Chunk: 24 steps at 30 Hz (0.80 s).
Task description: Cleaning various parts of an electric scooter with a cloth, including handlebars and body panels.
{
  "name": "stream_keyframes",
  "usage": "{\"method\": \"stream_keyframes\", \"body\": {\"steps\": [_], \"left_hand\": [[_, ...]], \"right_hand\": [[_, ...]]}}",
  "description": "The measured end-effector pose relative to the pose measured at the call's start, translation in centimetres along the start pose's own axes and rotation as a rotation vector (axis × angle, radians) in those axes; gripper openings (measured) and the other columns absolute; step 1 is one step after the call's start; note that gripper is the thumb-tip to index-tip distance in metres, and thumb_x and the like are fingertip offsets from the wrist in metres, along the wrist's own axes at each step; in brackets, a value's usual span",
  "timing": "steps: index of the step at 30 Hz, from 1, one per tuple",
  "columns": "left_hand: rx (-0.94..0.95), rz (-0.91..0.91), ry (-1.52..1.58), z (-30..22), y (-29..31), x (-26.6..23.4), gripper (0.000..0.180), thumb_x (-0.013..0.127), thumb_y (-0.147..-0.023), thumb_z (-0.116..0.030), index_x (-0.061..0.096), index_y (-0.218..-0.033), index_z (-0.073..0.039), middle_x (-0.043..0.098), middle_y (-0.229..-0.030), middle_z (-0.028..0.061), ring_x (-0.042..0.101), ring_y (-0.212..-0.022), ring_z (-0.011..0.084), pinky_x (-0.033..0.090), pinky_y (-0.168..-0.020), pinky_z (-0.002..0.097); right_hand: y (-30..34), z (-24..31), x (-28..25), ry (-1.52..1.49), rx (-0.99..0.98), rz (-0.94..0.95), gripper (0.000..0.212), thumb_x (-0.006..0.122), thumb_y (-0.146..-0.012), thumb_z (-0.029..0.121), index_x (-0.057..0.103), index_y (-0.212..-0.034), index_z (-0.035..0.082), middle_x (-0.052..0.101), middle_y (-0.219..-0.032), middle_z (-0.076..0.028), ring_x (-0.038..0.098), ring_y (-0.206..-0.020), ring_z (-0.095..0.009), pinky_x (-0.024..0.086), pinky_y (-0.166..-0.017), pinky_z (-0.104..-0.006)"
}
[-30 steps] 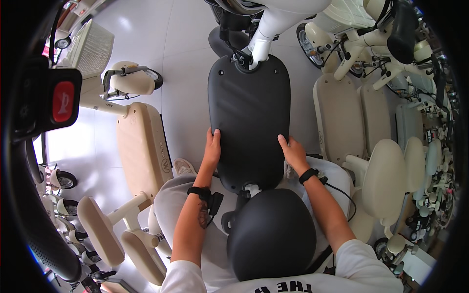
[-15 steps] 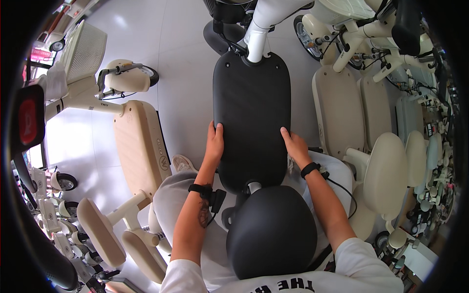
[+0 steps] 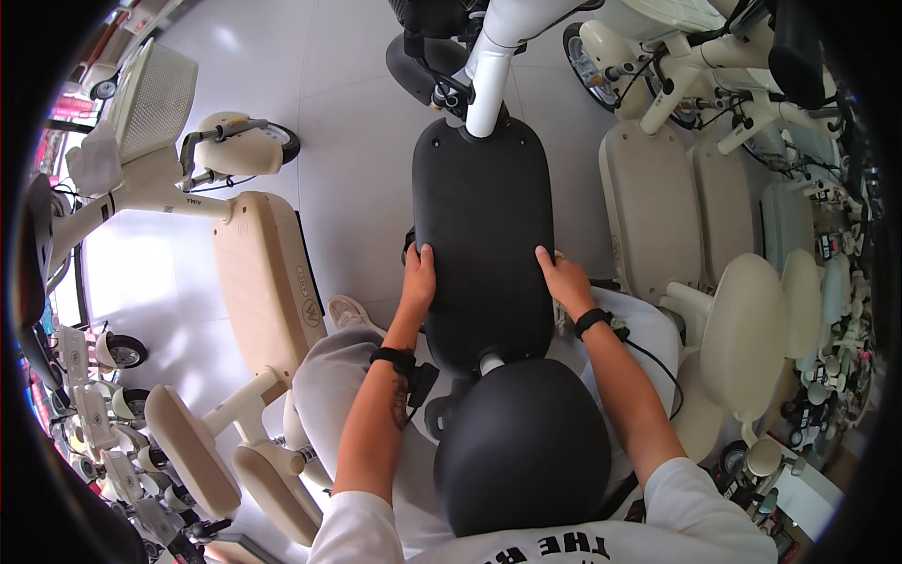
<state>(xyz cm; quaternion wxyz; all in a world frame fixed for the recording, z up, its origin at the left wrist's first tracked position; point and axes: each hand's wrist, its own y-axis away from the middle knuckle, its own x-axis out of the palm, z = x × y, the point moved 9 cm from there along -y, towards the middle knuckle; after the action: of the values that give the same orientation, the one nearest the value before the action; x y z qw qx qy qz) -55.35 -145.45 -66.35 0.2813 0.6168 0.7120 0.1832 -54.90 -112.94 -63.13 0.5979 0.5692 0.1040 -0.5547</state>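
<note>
A black footboard cover [image 3: 484, 235] with rounded corners lies between my arms, on the electric bike whose white stem [image 3: 489, 85] rises at its far end. Its left edge is gripped by my left hand [image 3: 418, 277], thumb on the top face and the fingers mostly hidden beyond the rim. On the opposite edge, my right hand [image 3: 566, 282] holds it the same way, the thumb on top. The bike's black saddle [image 3: 523, 446] is just in front of my body, over the near end of the cover. What lies beneath the cover is hidden.
A beige electric bike with a tan footboard [image 3: 266, 287] stands on the left. To the right is a row of parked bikes with beige footboards [image 3: 651, 211] and a cream saddle [image 3: 742, 338]. Pale grey floor [image 3: 352, 141] shows between them.
The far end of the footboard cover has shifted toward me and looks shorter, with more of the white stem's lower end showing in front of it. Both hands keep their hold.
</note>
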Motion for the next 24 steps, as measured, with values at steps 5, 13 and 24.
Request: {"method": "stream_keyframes", "body": {"steps": [5,13,24], "left_hand": [[0.060,-0.053,-0.118,1.9,-1.1,-0.5,0.065,0.042,-0.104,-0.042,0.036,-0.146,0.007,0.047,-0.142,0.0318,0.047,-0.132,0.0431,0.036,-0.111,0.0435],[0.250,-0.169,-0.484,1.1,0.3,0.2,0.071,0.063,-0.092,-0.038,0.039,-0.140,0.008,0.049,-0.133,0.0321,0.043,-0.125,0.0496,0.035,-0.107,0.0537],[0.181,-0.026,-0.283,2.4,-0.6,0.9,0.072,0.068,-0.088,-0.029,0.035,-0.139,0.011,0.045,-0.139,0.0319,0.044,-0.130,0.0471,0.038,-0.110,0.0465]], "right_hand": [[0.1,0.2,1.5,0.059,0.028,0.071,0.089,0.030,-0.095,0.073,0.069,-0.108,-0.006,0.070,-0.104,-0.027,0.066,-0.100,-0.044,0.051,-0.087,-0.0509],[-0.2,0.0,1.7,0.114,-0.012,0.060,0.080,0.031,-0.098,0.067,0.071,-0.101,-0.002,0.071,-0.096,-0.024,0.067,-0.094,-0.043,0.052,-0.084,-0.0507],[-0.4,0.5,2.5,0.254,-0.096,0.088,0.073,0.035,-0.101,0.060,0.068,-0.104,-0.004,0.071,-0.098,-0.026,0.067,-0.095,-0.044,0.053,-0.083,-0.0526]]}}
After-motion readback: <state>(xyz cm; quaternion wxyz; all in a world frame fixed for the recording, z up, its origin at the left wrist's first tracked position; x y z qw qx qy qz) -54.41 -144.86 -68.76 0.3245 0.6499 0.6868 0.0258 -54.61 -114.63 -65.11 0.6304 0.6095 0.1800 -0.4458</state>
